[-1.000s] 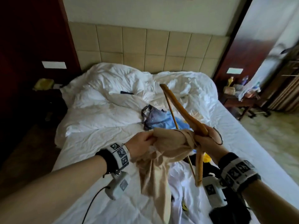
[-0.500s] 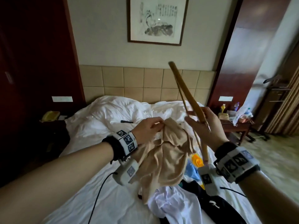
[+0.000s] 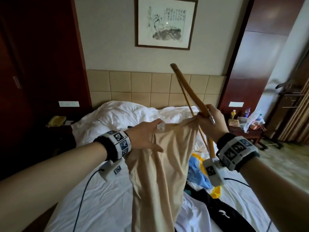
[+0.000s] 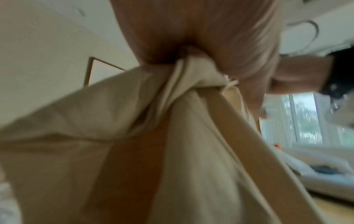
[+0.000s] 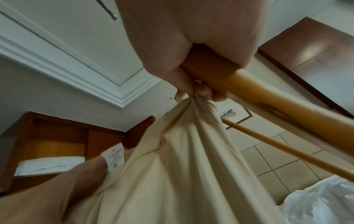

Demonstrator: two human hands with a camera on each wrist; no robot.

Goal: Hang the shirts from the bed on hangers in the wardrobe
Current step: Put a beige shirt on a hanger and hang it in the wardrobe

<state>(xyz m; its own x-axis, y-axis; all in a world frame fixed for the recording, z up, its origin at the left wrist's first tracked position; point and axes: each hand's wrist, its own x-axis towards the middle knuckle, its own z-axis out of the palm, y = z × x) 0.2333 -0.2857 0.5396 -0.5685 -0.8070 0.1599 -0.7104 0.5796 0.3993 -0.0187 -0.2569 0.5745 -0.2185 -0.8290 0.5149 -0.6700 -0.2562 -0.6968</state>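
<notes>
1. closest to me, the left hand (image 3: 147, 136) pinches one edge of the beige shirt (image 3: 160, 173) by its white label, fingers curled into the cloth, so the garment hangs in the air above the bed (image 3: 93, 205).
2. the right hand (image 3: 211, 122) is closed round two things at once: the neck of the wooden hanger (image 3: 189, 91) and a gathered bunch of the same shirt's edge. the cloth is stretched between both hands.
3. my read: the shirt is picked up and spread, but not yet threaded onto the hanger, whose arm sticks up bare above the fist. dressing it and carrying it off is still to do.
4. just beyond on the sheet lie more clothes waiting: a blue garment (image 3: 197, 173), something yellow (image 3: 215, 192), a black piece (image 3: 217, 210) and a white one (image 3: 192, 213). none is on a hanger.
5. hard to make out: the left wrist view is blurred, the hanger's metal hook (image 3: 212, 120) is mostly hidden by the fist, and whether it is collar or hem being held i cannot tell.
6. farthest off, no wardrobe interior shows; dark wood panels stand left and right, and i cannot say which is the wardrobe.
</notes>
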